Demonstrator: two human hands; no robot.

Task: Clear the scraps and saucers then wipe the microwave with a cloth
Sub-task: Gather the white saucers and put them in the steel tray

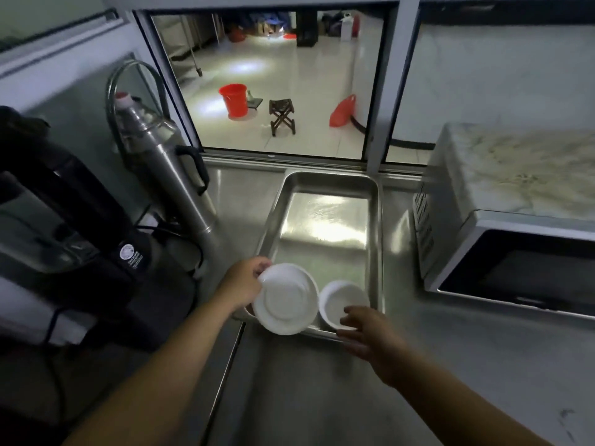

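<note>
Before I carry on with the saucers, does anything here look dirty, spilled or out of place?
Yes: the microwave top is covered in pale, streaky residue, clearly unwiped. Otherwise nothing looks spilled. The left hand holds a white saucer tilted over the steel tray's near corner; the right hand reaches at a smaller one inside it.

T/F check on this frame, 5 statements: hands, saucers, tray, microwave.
1. The left hand holds the larger white saucer by its rim. True.
2. The smaller saucer sits on top of the microwave. False: it is at the near end of the steel tray.
3. The right hand is shut around a cloth. False: its fingers are open at the smaller saucer; no cloth is visible.
4. The microwave stands right of the tray. True.
5. The tray's far half is piled with dishes. False: bare metal.
</note>
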